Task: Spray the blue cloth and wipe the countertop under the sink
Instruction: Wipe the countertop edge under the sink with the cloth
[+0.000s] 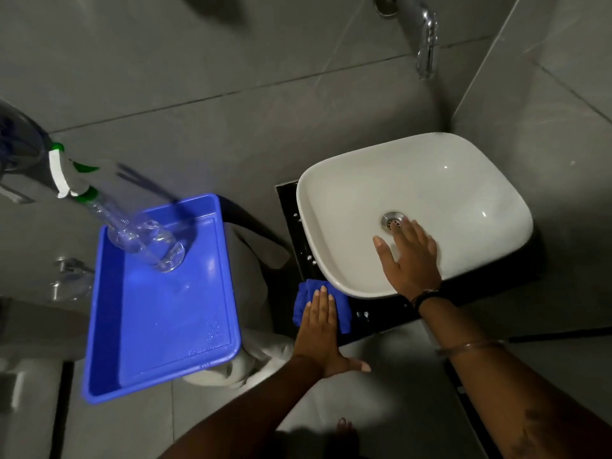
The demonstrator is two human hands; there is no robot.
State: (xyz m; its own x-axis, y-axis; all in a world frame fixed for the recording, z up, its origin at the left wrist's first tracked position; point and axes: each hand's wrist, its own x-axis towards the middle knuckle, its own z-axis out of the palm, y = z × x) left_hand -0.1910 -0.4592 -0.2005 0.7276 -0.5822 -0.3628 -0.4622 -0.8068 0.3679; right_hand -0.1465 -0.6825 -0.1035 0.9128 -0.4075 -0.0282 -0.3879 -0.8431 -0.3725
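Left hand lies flat, fingers spread, on the blue cloth on the black tabletop — at the sink's seven o'clock rim; right hand open inside. Spray bottle stands in the blue tray at nine o'clock.

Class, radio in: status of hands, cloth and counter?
Left hand flat on blue cloth, front counter. Right hand open in sink. Nothing in the way.

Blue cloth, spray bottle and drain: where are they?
blue cloth (344, 309): head view, right edge beside the fingers.
spray bottle (145, 240): head view, clear body.
drain (392, 221): head view, metal centre.
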